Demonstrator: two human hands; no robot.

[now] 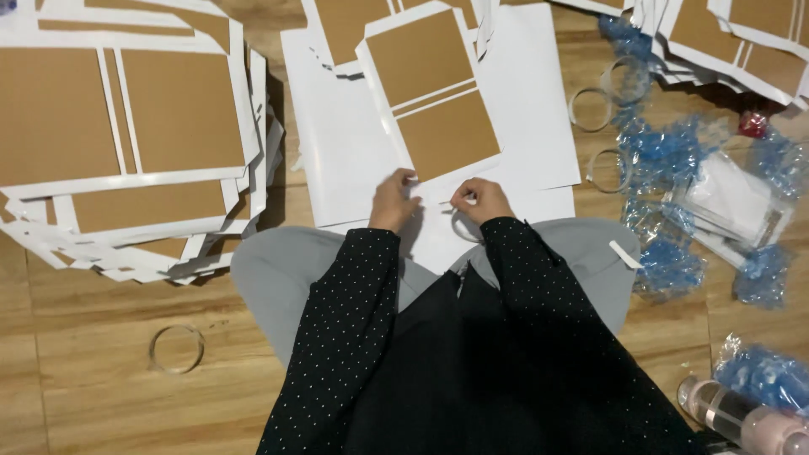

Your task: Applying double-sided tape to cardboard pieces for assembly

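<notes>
**Both hands pinched at the near edge of a brown-panelled sheet**

The left hand (393, 200) is seen with fingers drawn together on the near corner of a white sheet bearing two brown panels (431, 97). The right hand (479, 200) is held just beside it, thumb and forefinger closed on what appears to be a thin strip of tape (449, 202) stretched between the two hands; the strip is too fine for its ends to be made out. A clear tape ring (462, 227) is noted directly under the right hand, partly hidden by it. Both hands rest over plain white sheets (345, 160) laid across the lap.

Near the left hand's outer side, a second clear ring (177, 349) lies on the wooden floor (93, 396), well apart from the hand. Beyond it, a large stack of brown-panelled sheets (126, 135) is spread out.

To the outer side of the right hand, crumpled blue plastic wrapping (666, 160) is scattered, with further clear rings (592, 109) just beyond. A pink bottle (742, 417) lies nearer the body on that side
</notes>
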